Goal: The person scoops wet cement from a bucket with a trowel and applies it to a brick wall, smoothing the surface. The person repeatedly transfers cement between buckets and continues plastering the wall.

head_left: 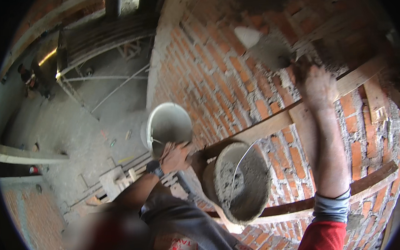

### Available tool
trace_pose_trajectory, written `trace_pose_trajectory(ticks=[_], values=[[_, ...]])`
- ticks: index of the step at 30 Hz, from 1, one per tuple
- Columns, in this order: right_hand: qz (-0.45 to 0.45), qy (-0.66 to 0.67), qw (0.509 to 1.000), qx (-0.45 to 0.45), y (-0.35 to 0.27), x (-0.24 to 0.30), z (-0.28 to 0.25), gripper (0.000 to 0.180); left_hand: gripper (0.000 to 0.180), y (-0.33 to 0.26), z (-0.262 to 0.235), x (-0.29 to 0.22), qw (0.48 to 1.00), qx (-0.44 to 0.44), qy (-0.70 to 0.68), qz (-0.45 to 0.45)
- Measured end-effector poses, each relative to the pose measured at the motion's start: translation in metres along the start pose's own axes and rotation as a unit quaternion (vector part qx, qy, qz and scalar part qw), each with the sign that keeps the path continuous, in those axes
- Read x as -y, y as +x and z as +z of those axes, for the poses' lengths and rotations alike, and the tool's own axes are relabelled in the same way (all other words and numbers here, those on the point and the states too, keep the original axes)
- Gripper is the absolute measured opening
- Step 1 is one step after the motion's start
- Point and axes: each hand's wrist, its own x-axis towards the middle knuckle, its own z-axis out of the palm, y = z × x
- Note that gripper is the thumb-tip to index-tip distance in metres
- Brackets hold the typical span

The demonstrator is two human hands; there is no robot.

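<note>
My right hand [317,85] is closed around the handle of a trowel [269,52], held out against the brick wall [207,92] at the upper right. Grey mortar covers part of its blade, and the tip shows pale. On the left, my left hand [175,157] grips the near rim of a white bucket [152,128]; its fingertips are partly hidden. Between my arms stands a second bucket [264,199], holding wet grey mortar, with a thin wire handle lying across it.
A wooden board [264,126] runs along the wall beneath my right arm, and a curved plank [368,181] lies lower. Far below on the left is a grey floor [86,132] with a metal frame [101,78]. A person [32,82] is at the far left.
</note>
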Motion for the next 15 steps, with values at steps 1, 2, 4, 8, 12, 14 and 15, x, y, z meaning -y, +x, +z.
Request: trace_pose_trajectory(ticks=[1,2,4,8,12,14,15], values=[[-0.008,-0.012,1.0,0.012,0.0,0.0,0.002,0.041,0.026,0.002,0.0,0.001,0.996,-0.063,0.006,0.058],[0.0,-0.02,0.999,0.03,0.0,-0.001,0.003,0.043,0.028,0.006,0.0,0.002,0.987,-0.113,0.009,0.113],[-0.02,-0.008,0.999,0.028,0.0,-0.001,0.002,0.04,0.026,0.015,0.003,-0.002,0.992,-0.069,0.001,0.109],[-0.028,0.042,0.997,0.058,0.003,0.003,-0.01,0.036,0.023,0.025,0.027,-0.028,0.992,-0.121,-0.012,0.031],[0.001,0.089,0.993,0.076,0.016,0.008,-0.026,0.03,0.028,0.023,0.043,-0.036,0.98,-0.2,0.012,0.007],[-0.006,0.108,0.994,0.035,0.03,0.006,-0.03,0.031,0.031,0.022,0.048,-0.033,0.975,-0.224,0.001,0.008],[-0.009,0.115,0.993,0.039,0.039,0.003,-0.031,0.032,0.032,0.02,0.05,-0.031,0.969,-0.247,-0.004,0.018]])
